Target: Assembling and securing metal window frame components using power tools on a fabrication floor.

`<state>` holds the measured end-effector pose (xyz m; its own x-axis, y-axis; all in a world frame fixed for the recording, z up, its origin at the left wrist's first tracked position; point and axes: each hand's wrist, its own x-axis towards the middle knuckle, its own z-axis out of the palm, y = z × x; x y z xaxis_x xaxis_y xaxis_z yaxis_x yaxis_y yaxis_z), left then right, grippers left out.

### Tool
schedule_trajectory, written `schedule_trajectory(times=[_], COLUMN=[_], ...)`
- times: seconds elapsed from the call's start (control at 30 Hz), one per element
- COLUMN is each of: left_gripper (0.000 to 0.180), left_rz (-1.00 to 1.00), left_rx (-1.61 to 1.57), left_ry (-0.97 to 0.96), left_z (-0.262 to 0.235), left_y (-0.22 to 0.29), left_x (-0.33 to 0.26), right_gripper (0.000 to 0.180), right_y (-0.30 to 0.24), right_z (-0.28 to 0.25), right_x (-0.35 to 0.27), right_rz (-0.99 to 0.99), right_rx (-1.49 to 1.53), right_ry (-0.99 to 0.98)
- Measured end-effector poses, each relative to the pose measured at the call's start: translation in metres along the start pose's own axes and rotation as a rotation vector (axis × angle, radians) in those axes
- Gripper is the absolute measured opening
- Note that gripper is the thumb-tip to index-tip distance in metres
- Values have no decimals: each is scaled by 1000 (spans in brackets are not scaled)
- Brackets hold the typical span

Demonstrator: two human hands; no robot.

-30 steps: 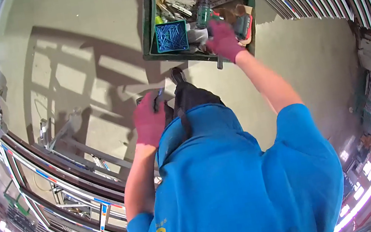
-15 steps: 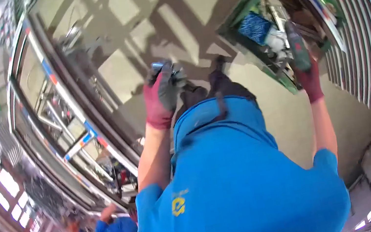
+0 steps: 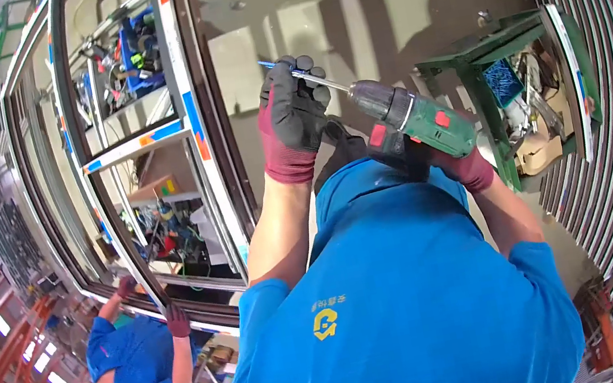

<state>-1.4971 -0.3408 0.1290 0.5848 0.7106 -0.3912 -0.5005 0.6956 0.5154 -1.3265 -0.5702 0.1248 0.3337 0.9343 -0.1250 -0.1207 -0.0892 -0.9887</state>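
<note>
Window frame (image 3: pixel 205 127) now beside drill (image 3: pixel 413 119).

1 head fisheye view, steeply downward, close over blue-shirted torso (image 3: pixel 391 299); window frame (image 3: pixel 205 127) left, floor beyond.

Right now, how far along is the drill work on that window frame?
Done: the green drill is out of the green cart and gripped in the right hand. In hand: the left hand steadies the long bit. Left: the bit is not yet on the window frame.
</note>
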Motion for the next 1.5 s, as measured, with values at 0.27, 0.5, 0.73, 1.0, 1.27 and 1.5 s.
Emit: schedule_trajectory(times=[0.27,0.5,0.73,1.0,1.27,1.5], left_gripper=[25,25,21,21,42,29], left_rz=[96,90,209,182,564,495], left_rx=[-131,-301,-156,62,1093,1054], left_ry=[16,-70,-93,349,513,726], left_z=[-51,-86,-88,-70,-90,-187], left_y=[45,63,64,49,49,139], left_x=[-31,-42,-46,-43,-70,-51], right_gripper=[38,30,26,66,51,53], right_y=[32,80,24,33,106,126], right_z=[47,79,82,80,47,61], right_x=[17,25,47,70,96,123], right_rz=[11,-604,-121,-141,107,364], right_rx=[-70,-642,-102,-140,243,342], right_ry=[-139,39,-257,-280,-287,-317])
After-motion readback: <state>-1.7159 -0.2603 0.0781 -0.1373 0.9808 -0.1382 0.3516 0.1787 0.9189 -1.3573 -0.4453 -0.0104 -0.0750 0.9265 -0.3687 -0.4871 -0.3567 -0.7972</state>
